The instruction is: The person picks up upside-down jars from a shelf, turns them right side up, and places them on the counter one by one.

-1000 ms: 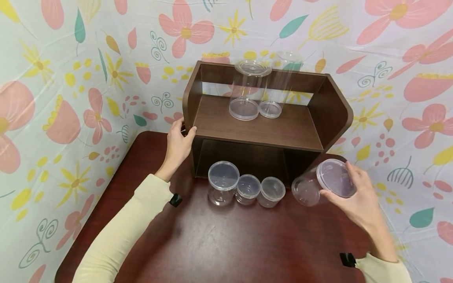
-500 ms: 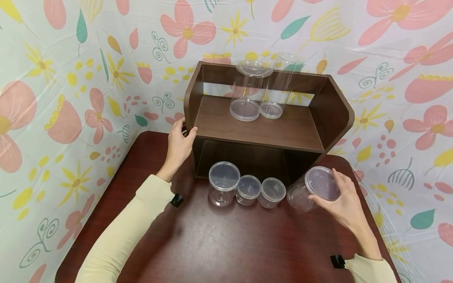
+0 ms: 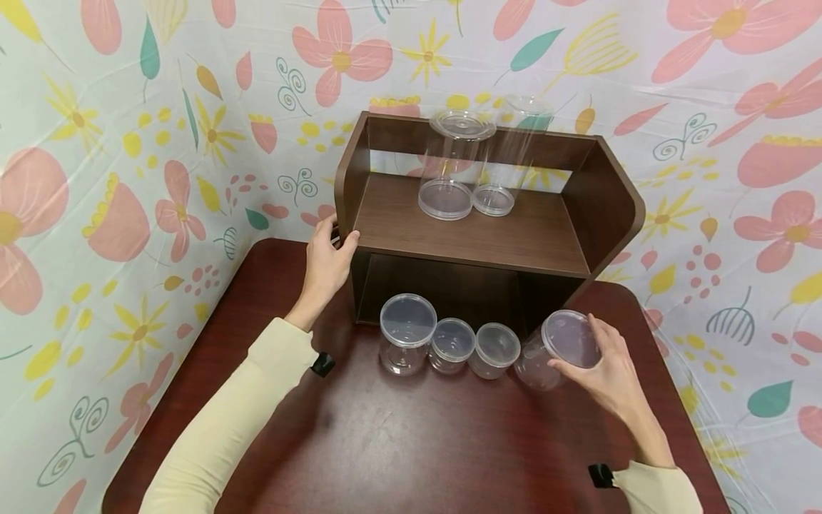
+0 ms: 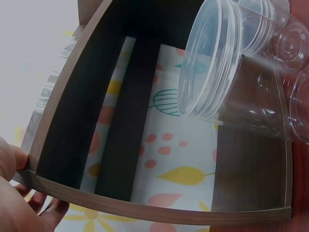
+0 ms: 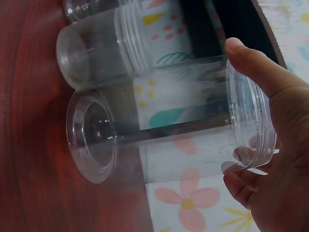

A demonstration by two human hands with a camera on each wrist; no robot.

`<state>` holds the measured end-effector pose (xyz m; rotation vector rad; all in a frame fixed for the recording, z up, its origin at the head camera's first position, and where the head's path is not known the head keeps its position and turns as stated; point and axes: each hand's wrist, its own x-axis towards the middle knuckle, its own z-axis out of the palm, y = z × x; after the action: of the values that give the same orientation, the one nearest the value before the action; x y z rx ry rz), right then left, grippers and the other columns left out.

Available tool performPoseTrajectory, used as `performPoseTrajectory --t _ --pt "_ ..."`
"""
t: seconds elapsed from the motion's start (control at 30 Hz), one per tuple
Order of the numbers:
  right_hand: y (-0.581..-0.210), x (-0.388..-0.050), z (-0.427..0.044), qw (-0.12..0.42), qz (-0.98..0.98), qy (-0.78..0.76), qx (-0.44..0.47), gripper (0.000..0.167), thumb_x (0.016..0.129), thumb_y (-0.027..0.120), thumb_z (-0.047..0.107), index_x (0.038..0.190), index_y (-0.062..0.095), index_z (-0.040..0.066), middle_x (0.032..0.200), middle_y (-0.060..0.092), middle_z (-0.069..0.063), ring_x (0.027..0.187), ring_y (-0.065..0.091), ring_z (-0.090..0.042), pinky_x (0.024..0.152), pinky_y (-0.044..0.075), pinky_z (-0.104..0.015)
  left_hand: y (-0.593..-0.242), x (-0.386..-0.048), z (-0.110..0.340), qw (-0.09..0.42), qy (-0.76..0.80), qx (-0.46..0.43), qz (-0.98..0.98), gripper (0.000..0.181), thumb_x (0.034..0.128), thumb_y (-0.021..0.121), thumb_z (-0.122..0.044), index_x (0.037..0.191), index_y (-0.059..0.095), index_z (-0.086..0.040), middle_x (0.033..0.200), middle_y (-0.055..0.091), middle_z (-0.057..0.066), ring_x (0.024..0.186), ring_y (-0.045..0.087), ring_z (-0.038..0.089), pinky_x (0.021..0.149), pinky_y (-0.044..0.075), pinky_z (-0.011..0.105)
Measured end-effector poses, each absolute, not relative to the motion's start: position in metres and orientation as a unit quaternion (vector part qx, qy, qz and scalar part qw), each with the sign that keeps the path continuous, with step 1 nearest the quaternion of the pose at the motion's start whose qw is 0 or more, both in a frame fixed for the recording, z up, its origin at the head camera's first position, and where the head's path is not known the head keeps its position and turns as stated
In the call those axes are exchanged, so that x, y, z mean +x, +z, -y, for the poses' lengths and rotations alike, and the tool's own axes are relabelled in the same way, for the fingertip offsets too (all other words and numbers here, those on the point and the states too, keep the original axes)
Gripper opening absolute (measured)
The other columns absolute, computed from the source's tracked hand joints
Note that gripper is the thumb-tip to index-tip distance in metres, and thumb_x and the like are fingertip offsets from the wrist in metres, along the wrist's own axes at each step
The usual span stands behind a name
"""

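In the head view my left hand [image 3: 325, 268] grips the left side panel of a dark brown wooden shelf [image 3: 475, 239], thumb in front and fingers behind. At the right, my right hand [image 3: 606, 368] holds a tall clear plastic jar [image 3: 539, 362] round its lid, thumb on one side and fingers on the other. That jar's base is at the tabletop, close beside a row of 3 lidded clear jars: a larger jar [image 3: 407, 332], a small middle jar [image 3: 452, 346] and a small right jar [image 3: 494, 350]. In the right wrist view the held jar [image 5: 169, 121] looks see-through with nothing inside.
On the shelf's upper board stand a wide tall clear jar [image 3: 446, 168] and a narrower tall one [image 3: 504, 160], side by side. The dark red table [image 3: 411, 442] runs out in front. A flower-patterned sheet [image 3: 160, 143] hangs close behind and at both sides.
My right hand has moved left and down with the tall jar, bringing it beside the small right jar. My left hand stays on the shelf panel.
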<state>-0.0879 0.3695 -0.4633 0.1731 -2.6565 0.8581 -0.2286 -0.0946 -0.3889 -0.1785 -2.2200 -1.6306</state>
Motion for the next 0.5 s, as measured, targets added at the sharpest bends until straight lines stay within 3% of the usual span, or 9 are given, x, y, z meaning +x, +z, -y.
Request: performPoseTrajectory --t 0.5 --pt "-0.478 -0.094 -0.367 0.162 0.936 0.305 0.064 0.114 0.066 0.098 0.026 0.154 0.035 -0.011 0.145 0.041 -0.038 0.130 0.038 -0.055 0.098 0.036 -0.069 -0.388 -0.227 0.094 0.185 -0.581 -0.063 0.790 0.046 0.1021 0.064 -0.014 0.144 0.054 0.003 0.137 0.054 0.022 0.130 0.055 0.033 0.108 0.049 0.040"
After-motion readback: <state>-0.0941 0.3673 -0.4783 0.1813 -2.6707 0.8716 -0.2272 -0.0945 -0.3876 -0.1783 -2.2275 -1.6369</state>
